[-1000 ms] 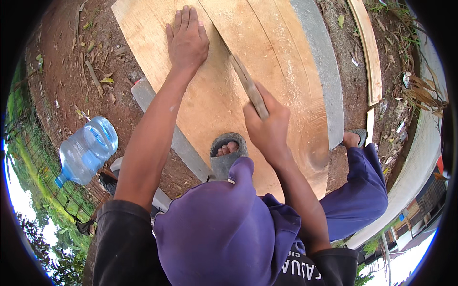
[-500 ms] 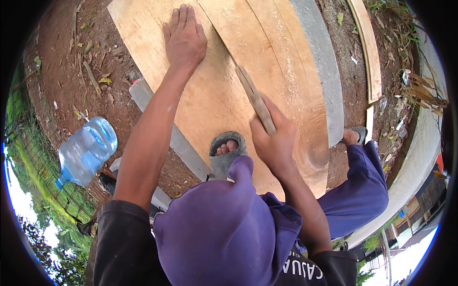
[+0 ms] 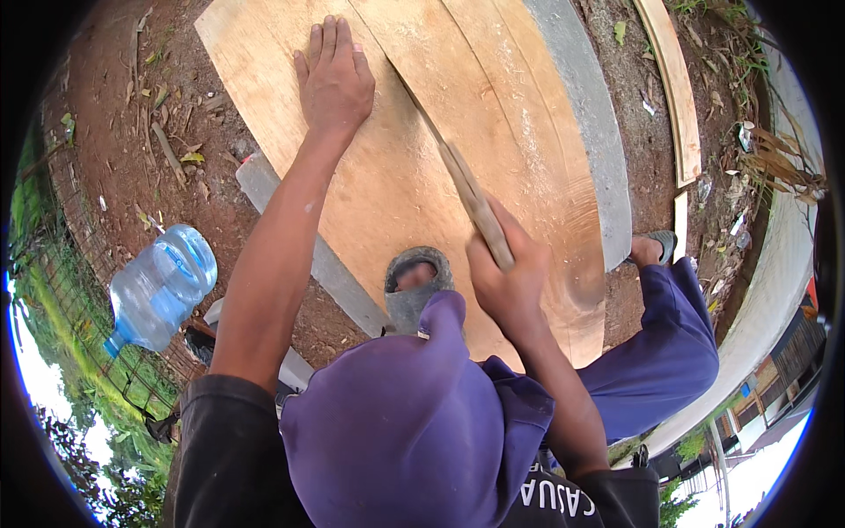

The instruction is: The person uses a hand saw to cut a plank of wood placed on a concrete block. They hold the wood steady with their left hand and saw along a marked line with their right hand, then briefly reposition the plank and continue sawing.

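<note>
A sheet of plywood point(image 3: 396, 202) lies in front of me, with a long cut line running along it from the far edge. My left hand point(image 3: 337, 92) rests flat on the sheet, fingers stretched out, to the left of the cut. My right hand point(image 3: 513, 275) is wrapped around the wooden handle of a handsaw point(image 3: 469, 195). The narrow blade shows nearly edge-on in the cut, and its lower part is hidden by the plywood. Pale sawdust is scattered right of the cut. My sandalled foot point(image 3: 415, 280) stands on the sheet near me.
Grey slabs point(image 3: 585, 123) lie under the plywood on both sides. A large clear blue water bottle point(image 3: 163, 286) lies on the dirt at left, near a wire fence. Wooden strips point(image 3: 673, 97) rest on the ground at right, beside a pale low wall point(image 3: 748, 317).
My right hand has drawn the handsaw back toward me a little. My left hand stays flat on the plywood, and the whole view has shifted slightly.
</note>
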Demonstrator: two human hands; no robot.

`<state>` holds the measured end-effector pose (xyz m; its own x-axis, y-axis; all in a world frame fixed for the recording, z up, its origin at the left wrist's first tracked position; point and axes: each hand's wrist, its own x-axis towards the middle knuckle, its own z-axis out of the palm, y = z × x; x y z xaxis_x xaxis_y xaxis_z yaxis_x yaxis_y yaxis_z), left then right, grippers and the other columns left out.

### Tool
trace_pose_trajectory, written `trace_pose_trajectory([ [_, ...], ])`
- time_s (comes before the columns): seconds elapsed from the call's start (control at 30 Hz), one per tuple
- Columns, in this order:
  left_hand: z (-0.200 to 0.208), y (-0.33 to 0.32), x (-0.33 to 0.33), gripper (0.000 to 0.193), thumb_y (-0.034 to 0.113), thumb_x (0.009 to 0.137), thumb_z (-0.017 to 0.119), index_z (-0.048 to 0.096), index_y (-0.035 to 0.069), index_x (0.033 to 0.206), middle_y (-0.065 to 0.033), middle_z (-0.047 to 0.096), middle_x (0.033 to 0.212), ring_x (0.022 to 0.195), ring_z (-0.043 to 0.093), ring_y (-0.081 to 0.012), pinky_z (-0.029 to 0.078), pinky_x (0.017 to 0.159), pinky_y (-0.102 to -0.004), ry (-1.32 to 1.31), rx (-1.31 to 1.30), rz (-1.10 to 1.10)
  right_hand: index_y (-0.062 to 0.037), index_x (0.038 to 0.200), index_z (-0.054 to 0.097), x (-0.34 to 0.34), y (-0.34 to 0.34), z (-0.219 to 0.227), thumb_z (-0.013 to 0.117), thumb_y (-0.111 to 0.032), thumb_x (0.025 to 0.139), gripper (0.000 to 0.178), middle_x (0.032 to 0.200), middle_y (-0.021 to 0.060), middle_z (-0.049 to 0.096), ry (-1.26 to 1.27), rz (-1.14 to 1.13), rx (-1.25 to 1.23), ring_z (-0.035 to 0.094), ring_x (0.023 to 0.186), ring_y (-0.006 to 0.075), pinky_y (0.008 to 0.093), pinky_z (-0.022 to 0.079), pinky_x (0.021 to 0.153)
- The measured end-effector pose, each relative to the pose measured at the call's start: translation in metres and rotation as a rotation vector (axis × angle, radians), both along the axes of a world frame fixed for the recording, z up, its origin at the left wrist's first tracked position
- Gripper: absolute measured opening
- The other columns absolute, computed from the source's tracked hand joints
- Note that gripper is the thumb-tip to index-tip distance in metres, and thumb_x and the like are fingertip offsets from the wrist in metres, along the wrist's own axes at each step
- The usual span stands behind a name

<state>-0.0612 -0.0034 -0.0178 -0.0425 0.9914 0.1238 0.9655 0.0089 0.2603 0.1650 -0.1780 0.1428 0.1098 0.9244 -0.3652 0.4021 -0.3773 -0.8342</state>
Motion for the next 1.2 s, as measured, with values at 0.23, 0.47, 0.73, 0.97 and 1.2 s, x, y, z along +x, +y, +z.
trace_pose_trajectory([
  [0.23,-0.002,-0.004,-0.009,0.057,0.034,0.111,0.030,0.038,0.006,0.159,-0.0116,0.035,0.167,0.157,0.025,-0.0296,0.014,0.128,-0.0524,0.011,0.003,0.006,0.0037,0.135,0.064,0.033,-0.059,0.054,0.069,0.003,0.080,0.055,0.086,0.0193,0.074,-0.103,0.105,-0.024,0.075,0.070,0.0211,0.0309,0.056,0.064],
  [0.47,0.000,-0.003,-0.005,0.056,0.033,0.110,0.031,0.039,0.006,0.159,-0.0120,0.034,0.167,0.157,0.025,-0.0300,0.015,0.128,-0.0524,0.009,-0.014,-0.002,0.0045,0.134,0.064,0.015,-0.038,0.047,0.068,0.001,0.082,0.052,0.081,0.0176,0.073,-0.059,0.055,-0.077,0.075,0.069,0.0200,0.0295,0.056,0.063],
  [0.73,0.004,-0.003,-0.008,0.055,0.032,0.110,0.031,0.039,0.006,0.159,-0.0128,0.034,0.167,0.157,0.026,-0.0310,0.016,0.128,-0.0531,0.015,-0.023,0.014,0.0057,0.134,0.064,0.026,-0.050,0.048,0.069,0.000,0.083,0.051,0.073,0.0145,0.070,-0.096,0.118,-0.050,0.074,0.064,0.0182,0.0297,0.056,0.059],
  [0.97,0.006,-0.001,0.002,0.056,0.032,0.110,0.032,0.038,0.006,0.159,-0.0136,0.034,0.167,0.157,0.026,-0.0311,0.016,0.128,-0.0533,0.019,-0.020,-0.004,0.0049,0.134,0.064,0.031,-0.058,0.059,0.068,0.004,0.082,0.052,0.074,0.0133,0.068,-0.092,0.054,-0.067,0.067,0.062,0.0153,0.0295,0.053,0.059],
  [1.2,0.004,-0.008,-0.002,0.055,0.031,0.110,0.033,0.039,0.005,0.158,-0.0140,0.036,0.166,0.156,0.027,-0.0316,0.017,0.127,-0.0540,0.026,-0.060,0.015,0.0040,0.130,0.066,0.008,-0.016,0.019,0.068,-0.002,0.083,0.048,0.070,0.0153,0.066,-0.070,0.046,-0.029,0.068,0.059,0.0193,0.0329,0.053,0.057],
])
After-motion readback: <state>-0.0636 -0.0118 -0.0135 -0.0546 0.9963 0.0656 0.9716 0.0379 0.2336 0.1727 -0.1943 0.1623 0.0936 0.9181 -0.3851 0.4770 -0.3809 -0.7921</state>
